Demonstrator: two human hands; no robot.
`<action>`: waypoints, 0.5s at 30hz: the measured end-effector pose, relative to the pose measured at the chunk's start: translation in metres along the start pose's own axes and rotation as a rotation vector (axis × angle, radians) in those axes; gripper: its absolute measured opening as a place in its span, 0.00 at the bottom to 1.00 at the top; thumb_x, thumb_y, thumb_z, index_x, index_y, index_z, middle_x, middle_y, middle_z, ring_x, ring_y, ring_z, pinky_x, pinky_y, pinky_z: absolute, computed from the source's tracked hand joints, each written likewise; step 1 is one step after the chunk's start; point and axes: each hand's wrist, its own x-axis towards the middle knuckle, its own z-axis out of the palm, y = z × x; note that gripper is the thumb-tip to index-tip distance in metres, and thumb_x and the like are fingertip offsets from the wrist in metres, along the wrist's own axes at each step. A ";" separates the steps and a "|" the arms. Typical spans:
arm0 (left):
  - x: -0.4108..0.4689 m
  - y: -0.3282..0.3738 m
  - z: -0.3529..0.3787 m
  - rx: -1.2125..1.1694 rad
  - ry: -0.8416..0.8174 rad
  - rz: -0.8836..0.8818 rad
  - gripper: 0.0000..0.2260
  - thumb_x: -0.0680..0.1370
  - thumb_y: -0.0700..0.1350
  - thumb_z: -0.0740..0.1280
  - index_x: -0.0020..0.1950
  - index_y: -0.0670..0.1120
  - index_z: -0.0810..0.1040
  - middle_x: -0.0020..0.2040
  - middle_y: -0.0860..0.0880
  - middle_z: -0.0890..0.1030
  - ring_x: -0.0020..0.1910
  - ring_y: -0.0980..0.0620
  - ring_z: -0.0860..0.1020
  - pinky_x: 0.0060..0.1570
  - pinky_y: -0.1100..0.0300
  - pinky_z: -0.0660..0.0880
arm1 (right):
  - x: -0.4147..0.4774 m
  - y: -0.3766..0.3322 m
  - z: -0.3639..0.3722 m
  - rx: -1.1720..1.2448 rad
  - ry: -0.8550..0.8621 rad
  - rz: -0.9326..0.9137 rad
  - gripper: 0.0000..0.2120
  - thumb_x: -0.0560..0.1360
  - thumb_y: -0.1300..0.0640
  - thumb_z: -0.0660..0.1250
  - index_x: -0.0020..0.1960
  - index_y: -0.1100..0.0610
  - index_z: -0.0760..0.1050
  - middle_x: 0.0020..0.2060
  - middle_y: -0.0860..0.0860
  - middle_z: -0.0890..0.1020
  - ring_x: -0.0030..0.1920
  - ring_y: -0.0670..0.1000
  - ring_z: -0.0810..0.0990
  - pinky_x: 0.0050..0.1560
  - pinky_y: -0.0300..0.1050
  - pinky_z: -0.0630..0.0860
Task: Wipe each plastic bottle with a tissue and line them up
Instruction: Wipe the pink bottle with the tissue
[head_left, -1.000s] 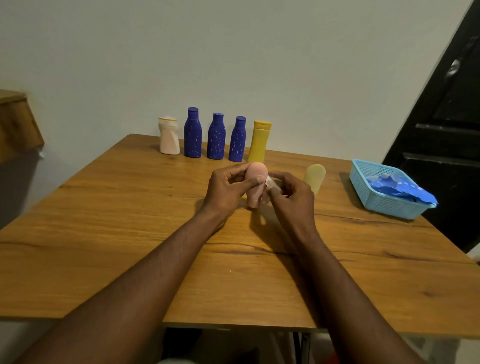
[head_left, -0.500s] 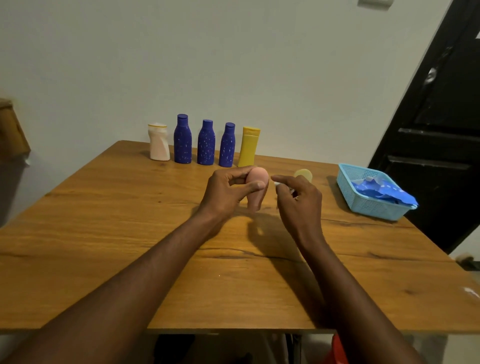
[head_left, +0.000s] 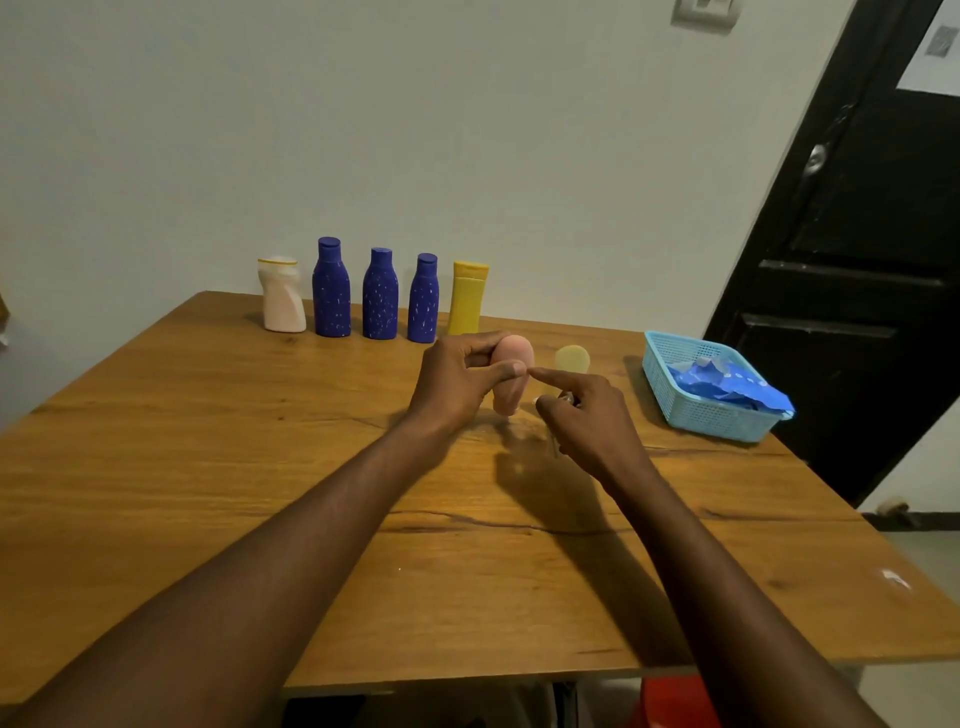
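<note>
My left hand (head_left: 457, 379) grips a small pink bottle (head_left: 511, 379), held bottom-up just above the wooden table (head_left: 208, 467). My right hand (head_left: 587, 415) is beside it, its index finger stretched out to my left thumb; its other fingers curl round a small scrap of white tissue (head_left: 565, 398), mostly hidden. A pale yellow bottle (head_left: 571, 358) stands just behind my right hand. Along the table's far edge stand a white bottle (head_left: 282, 296), three blue bottles (head_left: 381, 293) and a yellow bottle (head_left: 467, 299) in a row.
A light blue plastic basket (head_left: 701, 415) holding blue wrappers sits at the right side of the table. A black door (head_left: 857, 260) is at the far right and a wall runs behind the row.
My right hand has drawn the tissue off the pink bottle and dropped slightly to the right. The view has tilted upward. My left hand keeps hold of the bottle.
</note>
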 end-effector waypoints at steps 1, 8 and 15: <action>0.001 -0.001 0.002 0.002 -0.001 -0.002 0.23 0.74 0.44 0.78 0.69 0.49 0.80 0.61 0.54 0.84 0.57 0.61 0.80 0.47 0.71 0.76 | 0.000 0.003 0.001 0.005 -0.012 0.011 0.22 0.75 0.54 0.64 0.68 0.43 0.77 0.57 0.56 0.84 0.47 0.51 0.82 0.47 0.57 0.84; 0.009 -0.010 0.011 -0.014 -0.003 -0.036 0.23 0.74 0.43 0.78 0.69 0.48 0.80 0.62 0.53 0.83 0.57 0.61 0.80 0.49 0.68 0.78 | 0.008 0.011 0.002 0.028 -0.033 0.041 0.23 0.75 0.55 0.64 0.69 0.43 0.76 0.65 0.56 0.80 0.58 0.52 0.80 0.54 0.58 0.82; 0.012 -0.022 0.017 -0.021 -0.002 -0.060 0.25 0.74 0.42 0.78 0.70 0.48 0.79 0.64 0.51 0.83 0.59 0.58 0.81 0.59 0.56 0.81 | 0.013 0.020 0.008 0.049 -0.050 0.058 0.24 0.77 0.54 0.64 0.72 0.44 0.73 0.68 0.56 0.78 0.56 0.49 0.76 0.54 0.48 0.78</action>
